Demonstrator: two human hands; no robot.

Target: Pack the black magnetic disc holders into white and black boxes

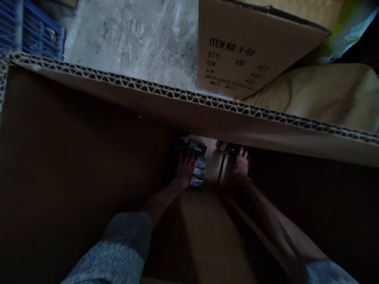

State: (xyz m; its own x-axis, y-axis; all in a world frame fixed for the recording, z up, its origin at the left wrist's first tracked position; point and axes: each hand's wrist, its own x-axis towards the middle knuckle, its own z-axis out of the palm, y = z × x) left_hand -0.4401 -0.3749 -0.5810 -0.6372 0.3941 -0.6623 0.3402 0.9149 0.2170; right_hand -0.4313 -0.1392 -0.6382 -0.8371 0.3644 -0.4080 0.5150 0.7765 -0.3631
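Note:
Both my arms reach down into a deep cardboard box (189, 103). At its bottom, my left hand (186, 169) lies with spread fingers on a row of small dark boxes (198, 173). Another dark box (197, 148) sits at the top of that row, just beyond my fingertips. My right hand (242, 162) is at the right side of the bottom, its fingers apart, beside a small dark item (231, 148). Bare cardboard with a dark gap shows between my hands. Deep shadow hides the sides of the box interior.
Beyond the box's corrugated edge stands a printed carton (237, 59) on the grey concrete floor (133, 39). A blue plastic crate (38, 33) is at the upper left. Brown wrapping material (325, 94) and a yellow-green plastic bag (343, 35) lie at the right.

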